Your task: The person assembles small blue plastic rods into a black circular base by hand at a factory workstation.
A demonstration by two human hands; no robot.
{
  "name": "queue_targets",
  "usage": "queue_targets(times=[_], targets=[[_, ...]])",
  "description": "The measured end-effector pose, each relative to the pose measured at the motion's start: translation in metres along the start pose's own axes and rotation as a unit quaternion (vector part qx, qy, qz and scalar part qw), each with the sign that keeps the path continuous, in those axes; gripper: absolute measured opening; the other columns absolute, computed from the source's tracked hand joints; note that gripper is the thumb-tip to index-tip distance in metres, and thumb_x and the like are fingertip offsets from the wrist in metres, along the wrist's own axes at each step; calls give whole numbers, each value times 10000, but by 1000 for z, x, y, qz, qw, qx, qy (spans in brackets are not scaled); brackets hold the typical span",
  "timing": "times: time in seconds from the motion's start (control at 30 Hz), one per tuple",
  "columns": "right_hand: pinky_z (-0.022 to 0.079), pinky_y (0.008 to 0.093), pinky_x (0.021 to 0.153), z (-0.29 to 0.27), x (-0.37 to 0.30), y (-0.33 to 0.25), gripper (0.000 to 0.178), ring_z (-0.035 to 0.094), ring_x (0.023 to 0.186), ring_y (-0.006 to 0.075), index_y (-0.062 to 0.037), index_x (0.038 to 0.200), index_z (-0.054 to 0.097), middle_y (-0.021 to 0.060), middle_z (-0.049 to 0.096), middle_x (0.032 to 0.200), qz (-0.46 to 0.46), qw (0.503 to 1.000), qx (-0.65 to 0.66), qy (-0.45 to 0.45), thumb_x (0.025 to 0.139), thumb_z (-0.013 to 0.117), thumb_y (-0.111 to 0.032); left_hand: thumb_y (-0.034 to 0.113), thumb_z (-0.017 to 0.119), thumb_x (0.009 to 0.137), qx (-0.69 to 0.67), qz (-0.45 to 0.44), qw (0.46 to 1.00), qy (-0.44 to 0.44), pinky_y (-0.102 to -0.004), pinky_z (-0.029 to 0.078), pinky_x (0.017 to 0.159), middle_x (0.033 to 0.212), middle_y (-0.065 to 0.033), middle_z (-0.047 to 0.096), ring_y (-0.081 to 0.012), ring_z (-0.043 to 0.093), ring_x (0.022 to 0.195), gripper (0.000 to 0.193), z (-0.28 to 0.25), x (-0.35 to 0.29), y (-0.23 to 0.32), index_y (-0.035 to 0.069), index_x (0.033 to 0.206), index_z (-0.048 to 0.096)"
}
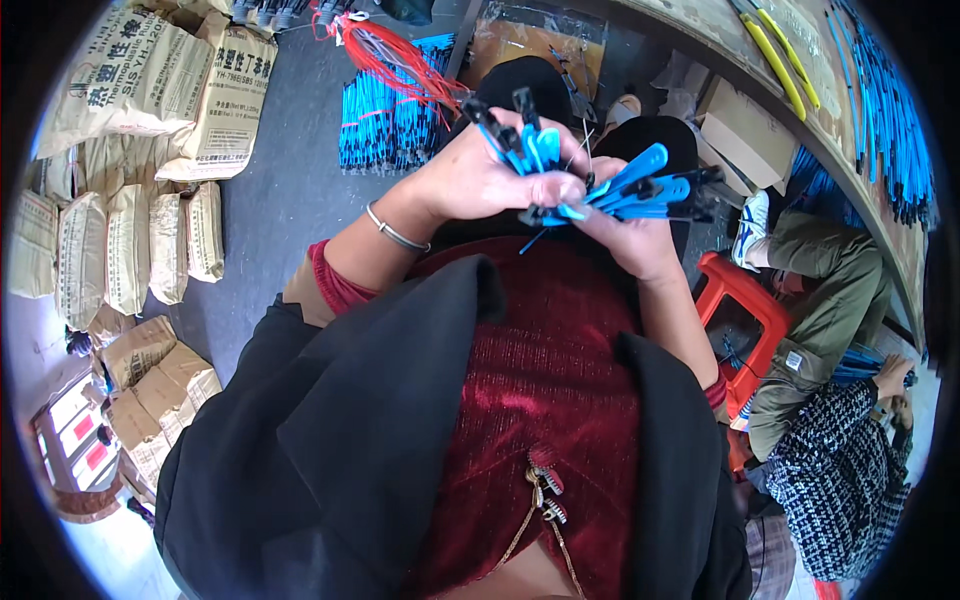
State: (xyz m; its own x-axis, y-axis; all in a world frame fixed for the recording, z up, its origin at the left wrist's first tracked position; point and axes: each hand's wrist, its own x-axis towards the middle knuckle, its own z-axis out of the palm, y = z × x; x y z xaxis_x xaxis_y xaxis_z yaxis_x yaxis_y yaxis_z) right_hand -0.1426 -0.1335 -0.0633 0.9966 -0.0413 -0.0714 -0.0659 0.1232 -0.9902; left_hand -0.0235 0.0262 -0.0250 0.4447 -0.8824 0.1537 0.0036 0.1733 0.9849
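Observation:
Both of my hands are together in front of my lap, thumbs close to each other. My left hand (pixel 480 182) is closed round a small bunch of blue strips with black end pieces (pixel 543 150), which stick up past the fingers. In my right hand (pixel 640 242), more flat blue strips with black tips (pixel 640 172) fan out to the right, pinched between thumb and fingers. A thin blue end (pixel 530 243) pokes out below the thumbs. Fingers hide how the two bunches meet, and what the strips belong to cannot be made out.
On the floor ahead lie a bundle of blue strips (pixel 385 115) and red strands (pixel 390 55). Paper sacks (pixel 125 240) are stacked at left. A workbench (pixel 820 130) at right carries yellow-handled pliers (pixel 775 60) and blue strips (pixel 885 110). Beside a red stool (pixel 740 310) sits another person (pixel 830 450).

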Motion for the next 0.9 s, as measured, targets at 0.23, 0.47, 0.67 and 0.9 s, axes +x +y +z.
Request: queue_targets(times=[0.23,0.47,0.67,0.9], targets=[[440,315,820,-11,12,-8,424,551,890,141,-30,1043,525,44,572,950,-59,995,-18,73,703,738,-166,179,613,815,-29,-1,999,18,-345,482,762,1008,-136,597,-232,596,851,252,-6,4,-3,-9,982,591],[473,328,794,-34,-11,27,384,604,830,186,-2,1051,547,76,618,893,67,976,-164,124,735,698,-160,114,593,828,-223,33,953,204,-352,500,757,982,-107,614,-220,610,842,229,-13,-4,-25,-4,1023,573],[467,331,643,-15,-5,30,176,601,694,250,-11,912,575,156,604,795,67,935,-349,7,776,623,-111,44,541,843,-275,21,925,262,-299,471,824,975,-71,635,-163,612,881,235,-4,3,3,-5,1070,572],[425,341,601,-50,-45,1,107,532,657,276,7,858,538,125,533,717,-25,913,-408,14,816,568,-87,110,576,857,-104,-14,943,316,-249,449,673,815,-39,627,-114,575,725,154,-3,7,9,-8,946,621]])
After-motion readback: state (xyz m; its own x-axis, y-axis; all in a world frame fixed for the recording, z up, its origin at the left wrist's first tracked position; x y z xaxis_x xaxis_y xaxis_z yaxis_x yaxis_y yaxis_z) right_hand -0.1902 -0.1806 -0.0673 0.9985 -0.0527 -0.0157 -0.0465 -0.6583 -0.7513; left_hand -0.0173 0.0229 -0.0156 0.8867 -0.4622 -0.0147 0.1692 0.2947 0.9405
